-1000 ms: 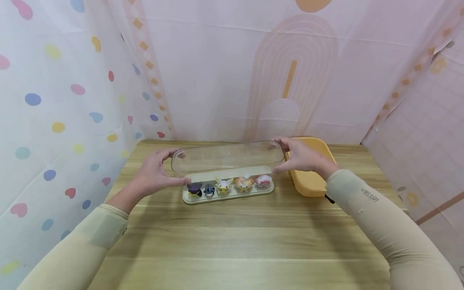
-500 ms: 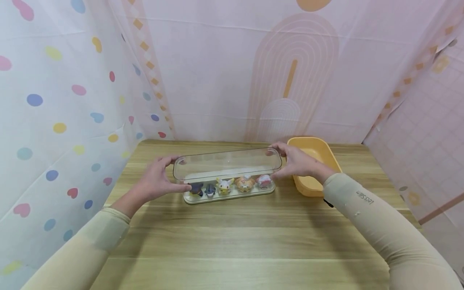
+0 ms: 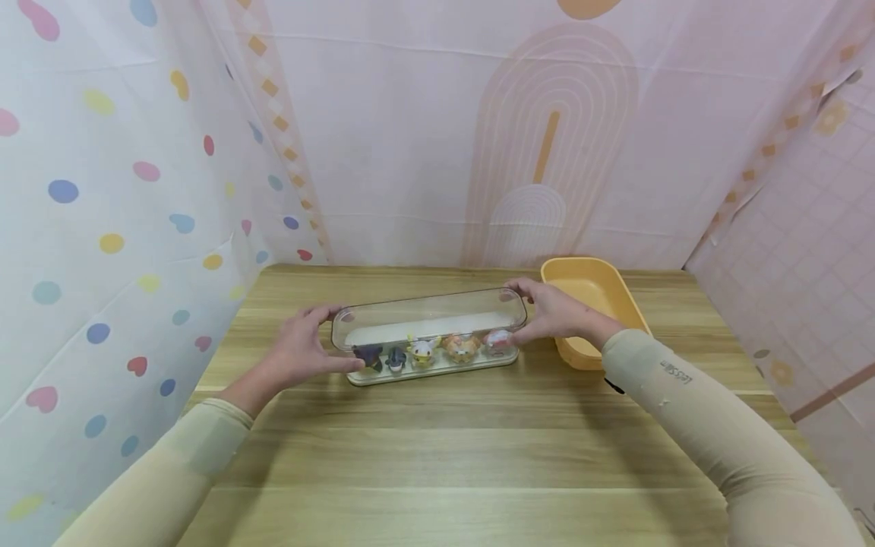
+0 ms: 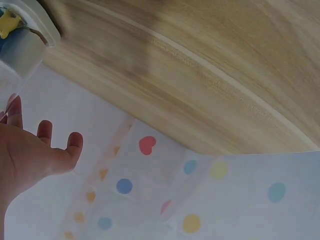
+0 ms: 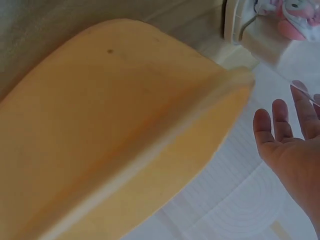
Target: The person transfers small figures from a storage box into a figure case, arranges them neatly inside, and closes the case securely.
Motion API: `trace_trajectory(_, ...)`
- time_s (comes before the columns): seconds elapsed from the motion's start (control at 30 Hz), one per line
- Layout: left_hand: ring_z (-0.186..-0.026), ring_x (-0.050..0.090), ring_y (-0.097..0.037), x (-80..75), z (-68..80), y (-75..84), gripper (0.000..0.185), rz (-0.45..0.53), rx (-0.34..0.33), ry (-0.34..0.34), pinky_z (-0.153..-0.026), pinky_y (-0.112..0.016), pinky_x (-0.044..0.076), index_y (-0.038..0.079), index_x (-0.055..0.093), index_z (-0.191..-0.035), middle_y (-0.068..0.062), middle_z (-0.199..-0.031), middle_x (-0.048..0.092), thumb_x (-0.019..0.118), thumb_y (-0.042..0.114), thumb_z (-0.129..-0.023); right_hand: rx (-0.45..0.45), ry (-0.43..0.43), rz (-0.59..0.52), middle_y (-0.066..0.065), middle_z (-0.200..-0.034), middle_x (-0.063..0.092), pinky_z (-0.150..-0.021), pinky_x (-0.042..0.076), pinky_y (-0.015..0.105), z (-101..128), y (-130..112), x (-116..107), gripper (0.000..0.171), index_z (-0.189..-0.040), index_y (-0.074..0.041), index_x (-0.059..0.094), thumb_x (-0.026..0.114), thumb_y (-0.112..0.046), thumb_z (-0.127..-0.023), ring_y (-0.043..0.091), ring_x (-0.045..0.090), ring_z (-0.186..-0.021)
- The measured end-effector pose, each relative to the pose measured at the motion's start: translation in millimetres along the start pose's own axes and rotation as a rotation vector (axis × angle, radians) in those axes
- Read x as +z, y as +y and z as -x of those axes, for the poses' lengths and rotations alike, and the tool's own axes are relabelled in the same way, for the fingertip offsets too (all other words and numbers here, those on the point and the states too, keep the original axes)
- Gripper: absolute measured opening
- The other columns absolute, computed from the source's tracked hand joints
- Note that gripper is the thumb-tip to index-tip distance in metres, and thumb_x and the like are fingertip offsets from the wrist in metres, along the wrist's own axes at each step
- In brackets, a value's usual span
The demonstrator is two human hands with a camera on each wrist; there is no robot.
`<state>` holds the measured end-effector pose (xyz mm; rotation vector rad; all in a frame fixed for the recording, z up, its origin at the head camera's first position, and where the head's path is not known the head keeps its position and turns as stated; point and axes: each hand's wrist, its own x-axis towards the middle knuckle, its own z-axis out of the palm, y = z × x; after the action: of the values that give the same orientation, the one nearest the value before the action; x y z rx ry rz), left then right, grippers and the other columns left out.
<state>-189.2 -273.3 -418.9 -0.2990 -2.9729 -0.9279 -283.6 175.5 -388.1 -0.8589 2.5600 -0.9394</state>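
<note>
A clear, long rounded cover [image 3: 429, 313] is held between both hands just over a pale narrow base [image 3: 437, 374]. Its left end is gripped by the left hand [image 3: 298, 352], with the thumb near the base's left end. At the opposite end, the right hand [image 3: 555, 310] pinches the cover between thumb and fingers. Several small toy figures stand in a row on the base: a dark one [image 3: 370, 357], a small navy one [image 3: 396, 358], a white-and-yellow one [image 3: 423, 351], an orange one [image 3: 461, 348] and a pink one seen through the cover.
A yellow plastic basin [image 3: 592, 276] stands at the back right, beside and partly behind the right forearm. The wooden table [image 3: 437, 456] meets patterned cloth hangings [image 3: 383, 137] at the back and sides.
Both hands have brought the clear cover down and toward the person, so it now overlaps the figures more. The base and figures have stayed in place.
</note>
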Motion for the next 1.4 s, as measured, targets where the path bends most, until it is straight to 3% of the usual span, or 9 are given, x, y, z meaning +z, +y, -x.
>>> trace_trajectory(0.2, -0.148, 0.041, -0.053, 7.3, -2.1, -3.8, 0.108, -0.026, -0.009, -0.016, -0.123, -0.075, 0.022, 0.006, 0.051, -0.153, -0.023, -0.155, 0.057, 0.098, 0.055, -0.069, -0.003, -0.007, 0.038, 0.015, -0.152, 0.06, -0.124, 0.04, 0.062, -1, 7, 8, 0.089, -0.151, -0.004, 0.052, 0.096, -0.031, -0.079, 0.044, 0.05, -0.148)
trace_trajectory(0.37, -0.148, 0.04, -0.054, 8.1, -4.2, -4.9, 0.11, -0.05, -0.018, -0.037, -0.125, -0.075, 0.02, 0.005, 0.049, -0.155, -0.025, -0.155, 0.057, 0.096, 0.057, -0.071, -0.001, -0.01, 0.041, 0.016, -0.151, 0.061, -0.122, 0.042, 0.063, -2, 10, 10, 0.087, -0.15, -0.005, 0.052, 0.095, -0.03, -0.079, 0.045, 0.051, -0.146)
trace_trajectory(0.6, -0.135, 0.055, -0.05, 6.1, -8.3, -7.2, 0.111, -0.039, -0.022, -0.071, -0.114, -0.073, 0.043, 0.005, 0.046, -0.158, -0.029, -0.148, 0.059, 0.093, 0.06, -0.074, 0.035, -0.048, -0.015, 0.015, -0.144, 0.065, -0.116, 0.049, 0.058, -9, 14, 10, 0.08, -0.147, -0.008, 0.054, 0.095, -0.029, -0.081, 0.038, 0.057, -0.138)
trace_trajectory(0.7, -0.129, 0.06, -0.046, 6.9, -10.4, -8.8, 0.11, -0.028, -0.011, -0.077, -0.112, -0.071, 0.046, 0.005, 0.047, -0.158, -0.028, -0.144, 0.061, 0.094, 0.058, -0.074, 0.05, -0.064, -0.04, 0.015, -0.142, 0.064, -0.113, 0.05, 0.054, -11, 16, 10, 0.079, -0.146, -0.008, 0.055, 0.095, -0.027, -0.081, 0.034, 0.058, -0.134)
trace_trajectory(1.4, -0.137, 0.056, -0.048, 11.7, -15.4, -12.6, 0.107, 0.005, -0.001, -0.073, -0.114, -0.068, 0.046, 0.002, 0.049, -0.155, -0.026, -0.145, 0.063, 0.096, 0.054, -0.074, 0.039, -0.084, -0.026, 0.016, -0.148, 0.063, -0.115, 0.05, 0.053, -13, 18, 10, 0.085, -0.15, -0.003, 0.051, 0.094, -0.028, -0.081, 0.033, 0.058, -0.137)
